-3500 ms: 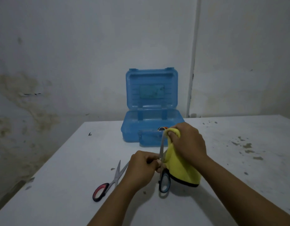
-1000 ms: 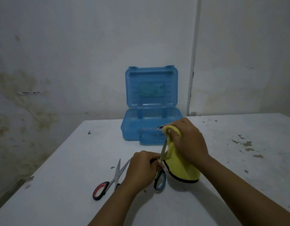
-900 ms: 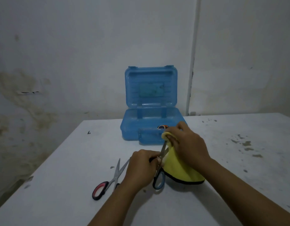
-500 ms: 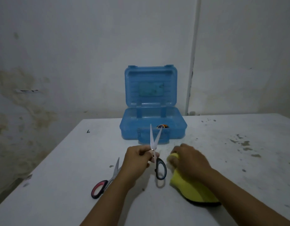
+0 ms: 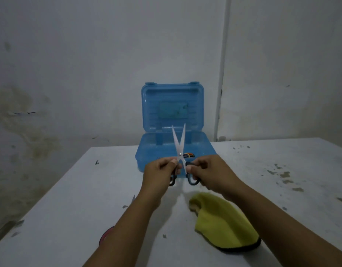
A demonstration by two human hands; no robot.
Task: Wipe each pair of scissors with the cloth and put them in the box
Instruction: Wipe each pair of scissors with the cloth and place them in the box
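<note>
Head view. Scissors (image 5: 179,149) held upright in the air between both hands, in front of the box (image 5: 174,151), blades spread in a narrow V w/ tips up. Left hand (image 5: 159,173): fingers curled, thumb and forefinger pinch the left handle just below the pivot. Right hand (image 5: 209,173): fingers curled round the right handle loop, which shows dark under the fingers. Blades are thin, pale metal, reflecting light; handles dark plastic.

Cloth (image 5: 222,222) lies flat on the table near the right forearm, apart from both hands: yellow, soft nap, rounded shape, dark trim along the near edge.

Second pair of scissors (image 5: 106,235): only a red handle loop shows, beside the left forearm; rest hidden by the arm.

Box: translucent blue plastic, rounded corners, lid open and standing upright at the back. A small dark and orange item (image 5: 188,155) sits inside; cannot tell what it is.

Table (image 5: 70,209): white, matt, w/ dark flecks and stains, mostly on the right. Wall (image 5: 89,54) behind: pale, w/ brownish damp stains at left.
</note>
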